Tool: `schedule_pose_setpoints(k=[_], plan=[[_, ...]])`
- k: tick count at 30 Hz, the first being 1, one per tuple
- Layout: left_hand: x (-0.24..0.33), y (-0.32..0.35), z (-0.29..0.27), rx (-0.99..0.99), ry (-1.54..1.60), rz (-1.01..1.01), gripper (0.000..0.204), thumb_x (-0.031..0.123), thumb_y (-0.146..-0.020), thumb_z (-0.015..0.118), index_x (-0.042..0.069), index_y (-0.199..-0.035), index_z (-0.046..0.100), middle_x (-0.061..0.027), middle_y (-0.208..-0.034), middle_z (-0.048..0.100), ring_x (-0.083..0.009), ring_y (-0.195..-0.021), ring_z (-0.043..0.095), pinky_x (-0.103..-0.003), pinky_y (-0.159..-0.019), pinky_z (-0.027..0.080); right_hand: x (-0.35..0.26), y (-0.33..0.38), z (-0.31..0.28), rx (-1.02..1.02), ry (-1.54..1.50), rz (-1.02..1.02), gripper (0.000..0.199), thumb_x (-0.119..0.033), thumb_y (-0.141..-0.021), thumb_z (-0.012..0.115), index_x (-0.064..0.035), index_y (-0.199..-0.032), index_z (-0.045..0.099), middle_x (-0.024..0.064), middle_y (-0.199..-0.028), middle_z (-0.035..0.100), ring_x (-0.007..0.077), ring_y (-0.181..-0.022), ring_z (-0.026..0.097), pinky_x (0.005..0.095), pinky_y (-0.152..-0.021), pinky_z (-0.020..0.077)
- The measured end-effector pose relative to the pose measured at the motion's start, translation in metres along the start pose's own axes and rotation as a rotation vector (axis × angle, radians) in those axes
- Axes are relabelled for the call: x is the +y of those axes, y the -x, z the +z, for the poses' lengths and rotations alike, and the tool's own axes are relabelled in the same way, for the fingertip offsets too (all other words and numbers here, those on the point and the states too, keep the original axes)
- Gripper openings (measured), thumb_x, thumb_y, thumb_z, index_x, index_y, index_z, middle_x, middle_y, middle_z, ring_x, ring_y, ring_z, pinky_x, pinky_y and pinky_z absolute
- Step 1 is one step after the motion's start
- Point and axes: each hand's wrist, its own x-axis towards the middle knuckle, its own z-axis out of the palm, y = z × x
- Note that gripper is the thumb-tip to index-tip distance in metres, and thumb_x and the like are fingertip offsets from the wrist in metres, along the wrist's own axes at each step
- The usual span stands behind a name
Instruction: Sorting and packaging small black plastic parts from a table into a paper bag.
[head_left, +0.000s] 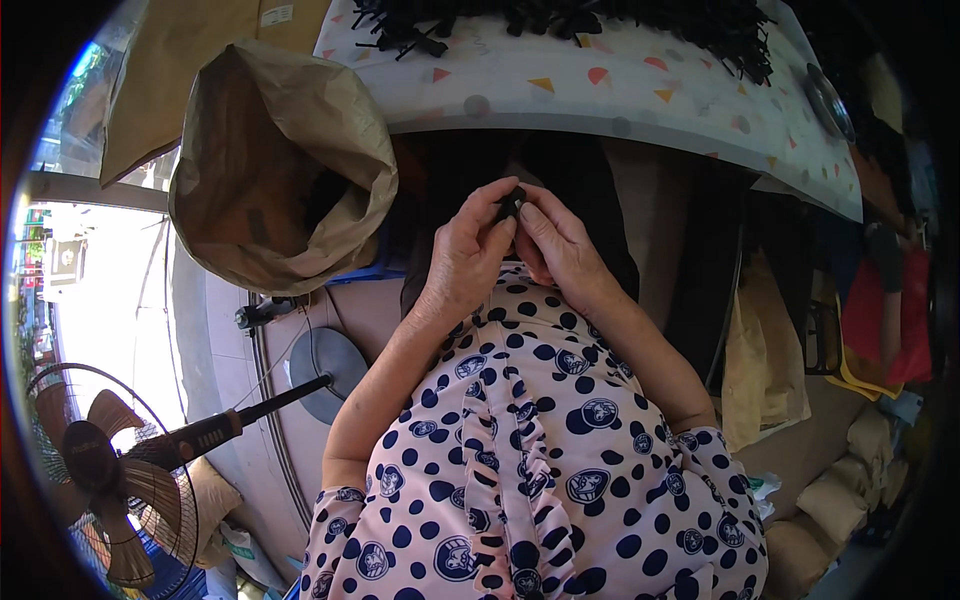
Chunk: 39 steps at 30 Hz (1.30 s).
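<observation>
Both my hands meet in front of my lap, just below the table's near edge. Between their fingertips is a small black piece [511, 204], mostly covered, so its exact kind cannot be made out. My left hand [466, 250] pinches it from the left, fingers bent around it. From the other side my right hand [562, 245] closes on it with thumb and fingers. A heap of similar-looking black strip-like pieces [560, 15] lies on the table [480, 107], whose white cover has coloured shapes.
An open brown paper sack [350, 130] stands to the left of my hands, with something dark inside. A standing fan [95, 460] is at the lower left, its round base [325, 370] on the floor. Brown bags [765, 350] hang or stand at the right.
</observation>
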Motion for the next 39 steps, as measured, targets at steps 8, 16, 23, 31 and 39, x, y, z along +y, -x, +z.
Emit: schedule_pose_setpoints(k=[8, 16, 23, 31, 39], plan=[[0.032, -0.012, 0.008, 0.027, -0.053, 0.096, 0.037, -0.002, -0.089, 0.053, 0.006, -0.124, 0.052, -0.0113, -0.090, 0.067, -0.0141, -0.079, 0.064, -0.025, -0.070, 0.051, -0.033, -0.005, -0.003, 0.013, -0.030, 0.014, 0.029, -0.022, -0.102, 0.039, -0.0066, -0.125, 0.046, -0.0055, -0.063, 0.043, 0.0022, -0.045, 0.035, 0.0163, -0.039, 0.0293], [0.050, -0.012, -0.005, 0.167, -0.349, 0.173, 0.039, -0.006, -0.085, 0.052, 0.007, -0.121, 0.054, -0.0165, -0.095, 0.064, -0.0272, -0.079, 0.065, -0.031, -0.069, 0.051, -0.047, -0.026, 0.013, -0.054, -0.060, 0.070, 0.025, -0.017, -0.100, 0.042, -0.0058, -0.120, 0.051, -0.0040, -0.060, 0.045, 0.0031, -0.043, 0.038, 0.0181, -0.038, 0.0309], [0.067, -0.020, -0.096, 0.513, -0.598, 0.155, 0.035, -0.004, -0.086, 0.051, 0.006, -0.120, 0.055, -0.0171, -0.107, 0.063, -0.0277, -0.089, 0.066, -0.034, -0.078, 0.051, -0.081, -0.127, -0.048, 0.085, 0.924, -0.344, 0.036, -0.029, -0.084, 0.064, -0.0052, -0.110, 0.057, 0.0144, -0.074, 0.062, 0.0272, -0.066, 0.061, 0.0372, -0.062, 0.0476], [0.024, -0.019, -0.188, 0.675, -0.688, 0.080, 0.041, 0.006, -0.088, 0.054, 0.006, -0.128, 0.048, -0.0170, -0.123, 0.057, -0.0282, -0.114, 0.056, -0.037, -0.095, 0.043, -0.118, -0.222, -0.157, 0.664, 1.560, -0.444, 0.032, -0.032, -0.086, 0.059, -0.0079, -0.107, 0.056, 0.0157, -0.077, 0.066, 0.0339, -0.077, 0.065, 0.0446, -0.066, 0.0505], [0.044, -0.026, -0.139, 0.576, -0.723, 0.114, 0.034, 0.004, -0.084, 0.058, 0.005, -0.118, 0.054, -0.0147, -0.118, 0.055, -0.0302, -0.105, 0.056, -0.037, -0.090, 0.045, -0.109, -0.216, -0.162, 0.560, 1.445, -0.476, 0.029, -0.033, -0.087, 0.058, -0.0044, -0.092, 0.062, 0.0168, -0.084, 0.067, 0.0388, -0.082, 0.064, 0.0462, -0.074, 0.0497]])
